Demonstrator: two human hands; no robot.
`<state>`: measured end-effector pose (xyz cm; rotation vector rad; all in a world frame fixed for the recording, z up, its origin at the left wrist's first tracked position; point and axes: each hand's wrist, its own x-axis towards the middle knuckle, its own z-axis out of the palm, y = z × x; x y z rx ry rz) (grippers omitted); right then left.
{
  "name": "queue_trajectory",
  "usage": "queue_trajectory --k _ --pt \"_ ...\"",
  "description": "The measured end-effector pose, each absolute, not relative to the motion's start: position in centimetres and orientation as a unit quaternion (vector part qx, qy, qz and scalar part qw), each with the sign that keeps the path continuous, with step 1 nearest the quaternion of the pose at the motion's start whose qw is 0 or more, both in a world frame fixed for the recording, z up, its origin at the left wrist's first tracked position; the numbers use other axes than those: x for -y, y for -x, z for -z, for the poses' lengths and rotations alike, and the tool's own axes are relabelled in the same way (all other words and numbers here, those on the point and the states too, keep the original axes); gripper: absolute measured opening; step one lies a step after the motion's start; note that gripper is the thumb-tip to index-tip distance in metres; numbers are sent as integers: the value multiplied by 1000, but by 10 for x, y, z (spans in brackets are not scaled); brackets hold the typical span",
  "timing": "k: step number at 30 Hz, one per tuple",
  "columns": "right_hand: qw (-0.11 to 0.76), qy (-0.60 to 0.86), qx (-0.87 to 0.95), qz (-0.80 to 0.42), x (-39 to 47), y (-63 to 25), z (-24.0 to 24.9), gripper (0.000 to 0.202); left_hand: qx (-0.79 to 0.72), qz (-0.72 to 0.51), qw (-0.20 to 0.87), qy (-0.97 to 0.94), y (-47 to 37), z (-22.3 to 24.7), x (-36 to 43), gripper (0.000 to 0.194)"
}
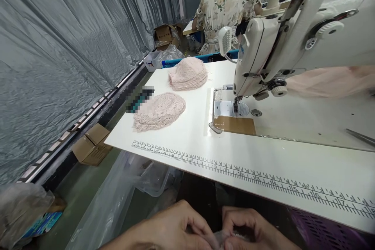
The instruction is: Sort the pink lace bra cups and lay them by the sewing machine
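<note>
Curtain: a grey plastic sheet curtain hung along the left side, reaching down to the floor edge.
Table: a white sewing table ran across the middle of the view, with a printed ruler scale along its near edge.
Machine: a white industrial sewing machine stood on the table's right half, its needle over the metal plate, with a brown patch just in front of the plate.
Co-worker: a person in a floral dress stood beyond the far end of the table, well apart from the hands.
Boxes: a cardboard box lay on the floor left of the table; more cartons sat farther back by the curtain.
Plastic bag: a clear plastic bag hung below the table's near left corner.
Far stack: a stack of pink lace cup pieces rested on the table's far left part.
Near stack: a second pile of pink lace pieces lay closer, left of the needle plate.
Left hand: the left hand was low, below the table's near edge, fingers curled in, pinching a small pale fabric piece.
Right hand: the right hand was touching the left, fingers bent onto the same piece.
Fabric piece: mostly hidden between the fingertips; its shape could not be told.
</note>
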<state>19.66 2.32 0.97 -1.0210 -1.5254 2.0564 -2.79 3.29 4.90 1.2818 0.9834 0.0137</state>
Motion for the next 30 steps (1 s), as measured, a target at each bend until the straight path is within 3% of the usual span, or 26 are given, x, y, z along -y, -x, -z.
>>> queue_trajectory --k 7,18,26,30 --pt "233 337 537 -738 -23 -200 0 31 -453 -12 674 -584 30 -48 -34 27" --pt "195 383 523 -736 -31 -204 -16 38 -442 -4 641 -627 37 -54 -39 22" --pt "196 383 496 -754 -33 -210 -13 43 -414 -21 704 -576 36 -48 -42 43" --pt "183 386 497 -755 -32 -214 -7 41 -444 -38 712 -543 31 -41 -39 38"
